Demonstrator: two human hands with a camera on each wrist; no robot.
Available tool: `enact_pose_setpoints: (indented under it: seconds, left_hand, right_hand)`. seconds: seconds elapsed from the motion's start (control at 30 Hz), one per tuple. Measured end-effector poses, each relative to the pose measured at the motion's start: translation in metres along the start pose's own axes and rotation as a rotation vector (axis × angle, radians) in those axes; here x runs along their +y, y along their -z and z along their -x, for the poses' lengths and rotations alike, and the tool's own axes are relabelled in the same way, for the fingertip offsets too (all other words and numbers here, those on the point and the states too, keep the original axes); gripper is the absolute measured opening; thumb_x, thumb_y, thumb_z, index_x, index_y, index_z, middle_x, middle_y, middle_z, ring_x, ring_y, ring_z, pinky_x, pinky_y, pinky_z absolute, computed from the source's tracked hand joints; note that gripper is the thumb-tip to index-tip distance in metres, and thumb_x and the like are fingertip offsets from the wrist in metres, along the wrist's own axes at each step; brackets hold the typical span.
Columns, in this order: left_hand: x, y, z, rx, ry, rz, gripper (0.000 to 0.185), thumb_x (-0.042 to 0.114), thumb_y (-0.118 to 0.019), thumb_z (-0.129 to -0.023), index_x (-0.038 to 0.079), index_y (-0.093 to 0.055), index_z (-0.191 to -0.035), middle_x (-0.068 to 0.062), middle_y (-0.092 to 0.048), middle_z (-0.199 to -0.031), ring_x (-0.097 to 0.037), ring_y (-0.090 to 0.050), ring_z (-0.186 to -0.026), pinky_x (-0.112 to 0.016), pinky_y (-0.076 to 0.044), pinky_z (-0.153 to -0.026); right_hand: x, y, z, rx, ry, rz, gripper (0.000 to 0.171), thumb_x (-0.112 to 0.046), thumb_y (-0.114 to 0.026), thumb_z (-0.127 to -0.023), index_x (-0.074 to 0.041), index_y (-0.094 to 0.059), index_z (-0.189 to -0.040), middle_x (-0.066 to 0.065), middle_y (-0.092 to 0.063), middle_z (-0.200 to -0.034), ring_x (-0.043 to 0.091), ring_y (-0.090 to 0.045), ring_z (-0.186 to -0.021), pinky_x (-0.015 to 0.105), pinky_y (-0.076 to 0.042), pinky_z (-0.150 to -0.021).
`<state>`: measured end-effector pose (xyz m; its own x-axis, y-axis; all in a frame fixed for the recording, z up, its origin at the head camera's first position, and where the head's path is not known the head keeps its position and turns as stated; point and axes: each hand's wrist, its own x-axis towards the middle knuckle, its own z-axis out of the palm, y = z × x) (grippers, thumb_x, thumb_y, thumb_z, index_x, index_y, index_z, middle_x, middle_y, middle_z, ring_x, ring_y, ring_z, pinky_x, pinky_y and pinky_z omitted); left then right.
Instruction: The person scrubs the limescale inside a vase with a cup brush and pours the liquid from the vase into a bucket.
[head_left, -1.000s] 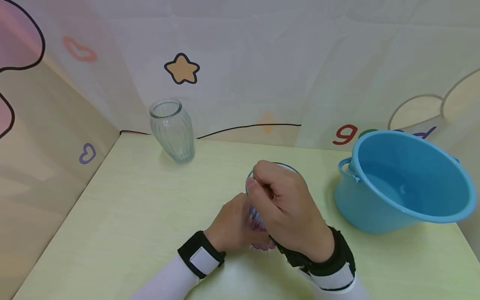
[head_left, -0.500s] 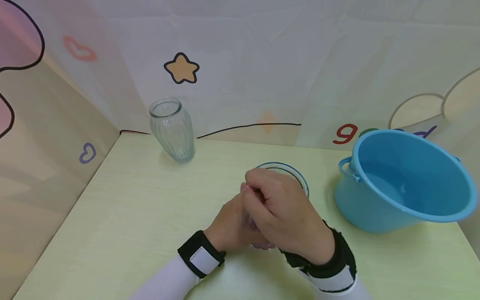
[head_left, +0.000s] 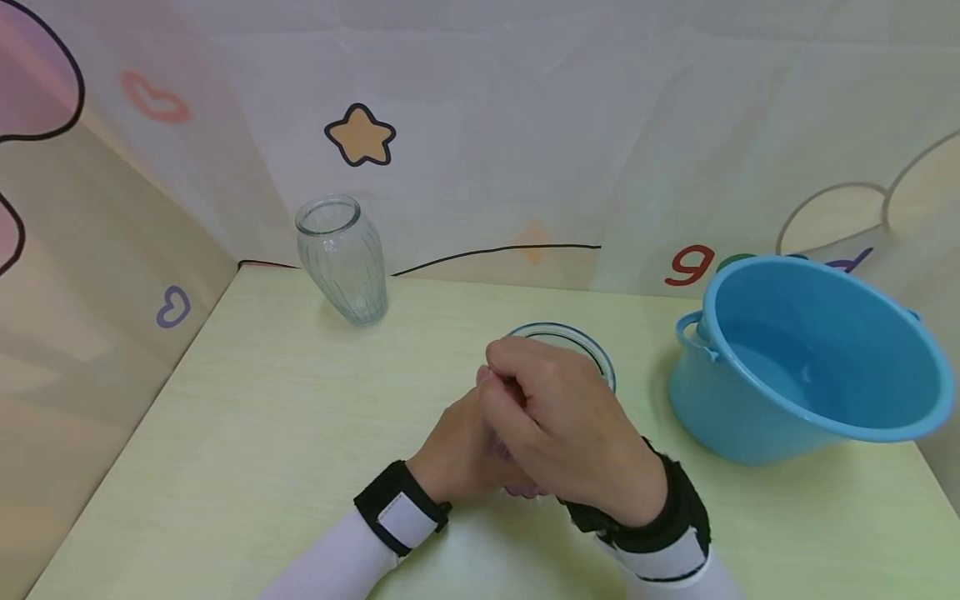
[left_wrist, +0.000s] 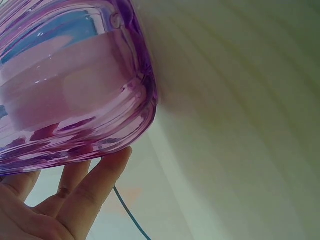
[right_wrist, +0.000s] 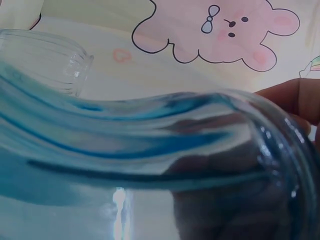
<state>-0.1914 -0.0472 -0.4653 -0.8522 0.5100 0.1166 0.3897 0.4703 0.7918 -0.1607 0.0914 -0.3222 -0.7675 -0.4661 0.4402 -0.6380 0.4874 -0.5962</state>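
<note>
A ribbed glass vase, bluish at its rim and purple at its base, stands before me, mostly hidden by both hands. My left hand holds its lower side; in the left wrist view its fingers lie against the purple base. Across the near part of the mouth is my right hand, its fingers curled at the rim. The right wrist view catches fingers beside the thick rim; their exact grip is partly hidden.
A clear glass vase stands at the back left of the pale table. To the right is a big blue bucket, its mouth facing up and towards me. A printed cloth wall rises behind the table.
My right hand has shifted left and slightly down along the vase's rim, uncovering more of the far rim. It is nearly still over the last half second. My left hand stays put.
</note>
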Motion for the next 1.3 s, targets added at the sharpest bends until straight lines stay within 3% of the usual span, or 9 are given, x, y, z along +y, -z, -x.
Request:
enact_pose_setpoints:
  seconds: [0.2, 0.33, 0.47, 0.77, 1.03, 1.3]
  left_hand:
    - [-0.002, 0.001, 0.001, -0.009, -0.008, 0.032, 0.057, 0.038, -0.090, -0.076, 0.033, -0.052, -0.119, 0.020, -0.063, -0.091, -0.002, -0.063, -0.082, -0.026, -0.055, -0.064]
    - [-0.003, 0.001, 0.002, 0.030, -0.022, 0.000, 0.060, 0.040, -0.092, -0.070, 0.034, -0.055, -0.117, 0.019, -0.062, -0.104, -0.004, -0.061, -0.093, -0.025, -0.054, -0.078]
    - [-0.004, 0.002, 0.005, 0.037, 0.012, 0.017, 0.063, 0.040, -0.093, -0.069, 0.033, -0.055, -0.119, 0.015, -0.064, -0.107, -0.006, -0.063, -0.096, -0.026, -0.055, -0.081]
    - [-0.003, 0.000, 0.004, 0.024, 0.040, 0.032, 0.067, 0.050, -0.090, -0.073, 0.037, -0.052, -0.126, 0.020, -0.065, -0.111, -0.005, -0.062, -0.103, -0.030, -0.054, -0.090]
    - [-0.003, 0.000, 0.005, 0.022, 0.057, 0.077, 0.071, 0.063, -0.086, -0.073, 0.041, -0.051, -0.130, 0.022, -0.066, -0.111, -0.004, -0.063, -0.105, -0.033, -0.055, -0.094]
    - [-0.003, 0.000, 0.004, 0.012, 0.051, 0.156, 0.067, 0.054, -0.090, -0.072, 0.042, -0.053, -0.127, 0.023, -0.069, -0.110, -0.005, -0.063, -0.107, -0.039, -0.052, -0.100]
  right_hand:
    - [0.002, 0.001, -0.001, 0.030, 0.017, -0.065, 0.037, -0.002, -0.052, -0.094, -0.014, -0.037, -0.062, -0.006, -0.028, -0.061, 0.006, -0.032, -0.055, 0.022, -0.025, -0.049]
    - [0.003, 0.003, -0.002, 0.074, 0.038, -0.157, 0.038, 0.000, -0.052, -0.094, -0.014, -0.036, -0.063, -0.006, -0.028, -0.060, 0.007, -0.032, -0.053, 0.023, -0.024, -0.047]
    - [0.003, 0.004, -0.001, 0.111, 0.055, -0.222, 0.038, 0.002, -0.052, -0.095, -0.014, -0.037, -0.063, -0.007, -0.029, -0.061, 0.007, -0.032, -0.054, 0.024, -0.023, -0.048]
    - [0.001, 0.004, 0.004, 0.295, 0.228, -0.360, 0.033, 0.010, -0.049, -0.090, -0.009, -0.037, -0.066, 0.002, -0.029, -0.061, 0.006, -0.031, -0.054, 0.021, -0.020, -0.046]
    - [0.001, 0.007, 0.013, 0.471, 0.334, -0.506, 0.028, 0.011, -0.043, -0.084, -0.007, -0.038, -0.063, 0.001, -0.031, -0.060, 0.007, -0.032, -0.052, 0.017, -0.020, -0.045]
    - [-0.003, 0.006, 0.019, 0.598, 0.488, -0.625, 0.032, 0.008, -0.045, -0.088, -0.003, -0.035, -0.061, 0.004, -0.034, -0.059, 0.011, -0.035, -0.052, 0.017, -0.024, -0.048]
